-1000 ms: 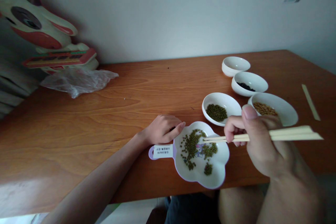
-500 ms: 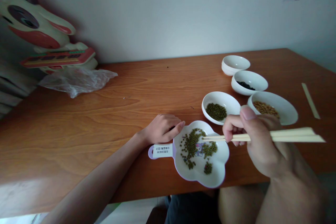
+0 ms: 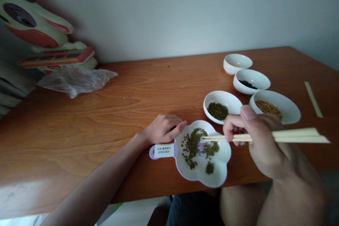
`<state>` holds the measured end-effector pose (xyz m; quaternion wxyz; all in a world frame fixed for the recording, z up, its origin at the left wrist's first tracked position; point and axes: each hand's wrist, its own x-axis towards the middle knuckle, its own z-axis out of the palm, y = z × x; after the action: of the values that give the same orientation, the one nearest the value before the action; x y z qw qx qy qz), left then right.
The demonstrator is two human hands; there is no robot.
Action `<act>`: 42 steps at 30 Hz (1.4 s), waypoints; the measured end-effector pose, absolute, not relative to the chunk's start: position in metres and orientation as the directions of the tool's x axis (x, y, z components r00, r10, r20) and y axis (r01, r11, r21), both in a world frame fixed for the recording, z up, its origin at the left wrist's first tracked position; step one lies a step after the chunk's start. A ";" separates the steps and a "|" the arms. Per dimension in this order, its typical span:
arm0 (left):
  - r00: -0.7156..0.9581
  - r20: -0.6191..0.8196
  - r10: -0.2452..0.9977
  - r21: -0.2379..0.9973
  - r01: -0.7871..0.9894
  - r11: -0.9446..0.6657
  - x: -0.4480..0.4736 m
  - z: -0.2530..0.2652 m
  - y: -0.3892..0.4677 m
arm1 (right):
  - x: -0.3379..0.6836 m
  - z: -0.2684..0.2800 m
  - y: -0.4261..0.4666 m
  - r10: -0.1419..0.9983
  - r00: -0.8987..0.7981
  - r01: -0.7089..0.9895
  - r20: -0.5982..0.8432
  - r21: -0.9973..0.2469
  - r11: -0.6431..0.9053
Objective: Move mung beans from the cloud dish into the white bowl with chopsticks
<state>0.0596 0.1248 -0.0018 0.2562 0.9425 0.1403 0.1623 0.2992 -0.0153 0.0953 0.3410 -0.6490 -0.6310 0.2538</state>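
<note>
My right hand (image 3: 262, 137) grips a pair of pale wooden chopsticks (image 3: 291, 136), their tips down in a white flower-shaped dish (image 3: 218, 169) with a lilac rim. Green mung beans (image 3: 193, 143) lie scattered in it around a printed cartoon figure. Whether the tips pinch a bean is too small to tell. My left hand (image 3: 165, 129) is closed at the dish's upper left edge, fingers curled and thumb against the rim. A paper label (image 3: 164, 150) covers part of the dish's handle. Just behind the dish stands a white bowl (image 3: 233, 104) with more mung beans.
A bowl of tan beans (image 3: 290, 111), a bowl with dark beans (image 3: 261, 81) and another white bowl (image 3: 238, 60) stand at the right. Beyond them lies a pale wooden strip (image 3: 314, 99). A crumpled plastic bag (image 3: 79, 81) and a cow-shaped toy (image 3: 50, 31) occupy the far left.
The chopstick tips have shifted slightly left and up in the dish. My left hand stays at the rim; the whole view has moved a little.
</note>
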 end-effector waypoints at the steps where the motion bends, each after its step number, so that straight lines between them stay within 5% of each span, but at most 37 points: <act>1: 0.907 0.234 0.349 0.530 0.182 -0.828 0.060 -0.002 0.125 | 0.300 0.094 -0.015 0.992 0.068 0.651 0.103 -0.758 0.034; 14: 0.914 0.220 0.342 0.537 0.179 -0.824 0.059 -0.001 0.125 | 0.297 0.100 -0.015 0.984 0.080 0.632 0.159 -0.771 0.073; 21: 0.915 0.221 0.338 0.538 0.175 -0.825 0.059 -0.001 0.125 | 0.313 0.109 -0.036 0.890 0.309 0.695 0.335 -0.718 0.029; 24: 0.911 0.223 0.347 0.535 0.183 -0.825 0.058 -0.002 0.126 | 0.329 0.114 -0.041 0.874 0.396 0.620 0.282 -0.784 -0.028; 29: 0.910 0.237 0.340 0.523 0.176 -0.834 0.058 -0.003 0.126 | 0.337 0.121 -0.045 0.938 0.302 0.720 0.170 -0.685 -0.107; 36: 0.902 0.276 0.332 0.493 0.164 -0.855 0.059 -0.004 0.126 | 0.272 0.125 -0.020 0.982 0.001 0.844 0.188 -0.527 0.100; 42: 0.905 0.280 0.322 0.469 0.164 -0.868 0.059 -0.003 0.127 | 0.262 0.105 -0.021 0.991 -0.047 0.794 0.123 -0.598 0.112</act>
<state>0.0588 0.1270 -0.0034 0.2228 0.9501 0.1276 0.1772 0.2622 -0.0206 0.1049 0.2610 -0.6389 -0.6985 0.1890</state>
